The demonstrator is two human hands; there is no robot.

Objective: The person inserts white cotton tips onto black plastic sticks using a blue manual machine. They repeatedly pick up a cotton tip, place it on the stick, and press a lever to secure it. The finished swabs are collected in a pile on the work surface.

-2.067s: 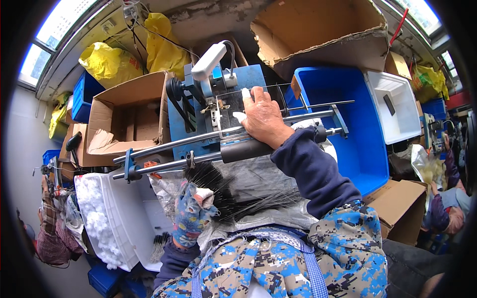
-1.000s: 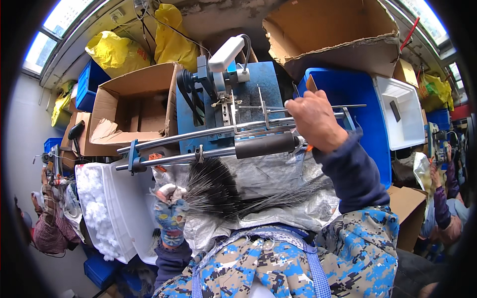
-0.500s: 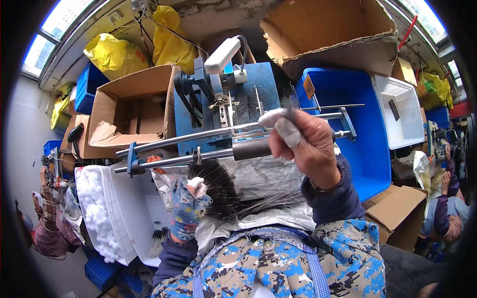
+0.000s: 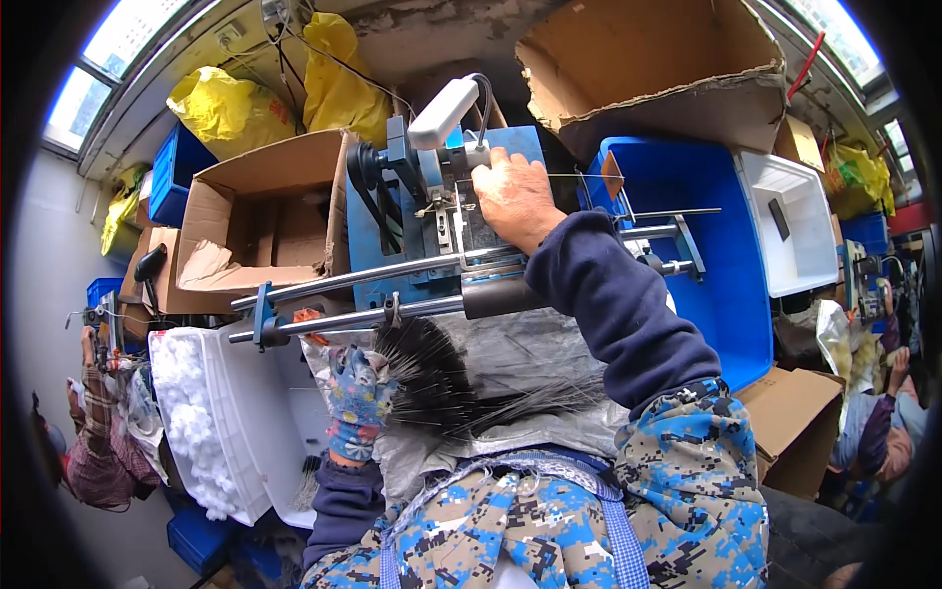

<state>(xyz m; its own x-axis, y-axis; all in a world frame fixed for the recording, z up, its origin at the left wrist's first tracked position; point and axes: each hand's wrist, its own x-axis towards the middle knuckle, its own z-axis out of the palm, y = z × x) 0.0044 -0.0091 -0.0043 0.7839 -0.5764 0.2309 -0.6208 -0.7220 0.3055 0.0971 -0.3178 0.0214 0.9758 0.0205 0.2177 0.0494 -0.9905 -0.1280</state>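
Note:
My right hand (image 4: pixel 515 199) is over the bed of a blue machine (image 4: pixel 525 142), its fingers bent down and partly hidden. A thin wire (image 4: pixel 579 176) runs out of this hand toward a small brown plate, and I take the hand as closed on it. My left hand (image 4: pixel 358 388), in a flowered glove, is closed beside a fan of dark thin wires (image 4: pixel 427 378) on my lap. What its fingers hold is hidden. Two steel rails (image 4: pixel 343 321) with a dark roller (image 4: pixel 496 294) cross in front of the machine.
At left stand an open carton (image 4: pixel 260 211) and a white bin (image 4: pixel 211 422) with white fluffy pieces. A blue tub (image 4: pixel 731 339), a white tray (image 4: pixel 785 221) and a large carton (image 4: pixel 648 59) stand at right. Other people work at both sides.
My right hand has moved forward and left, from above the rails onto the machine bed. My left hand has shifted slightly left and down, beside the dark wires.

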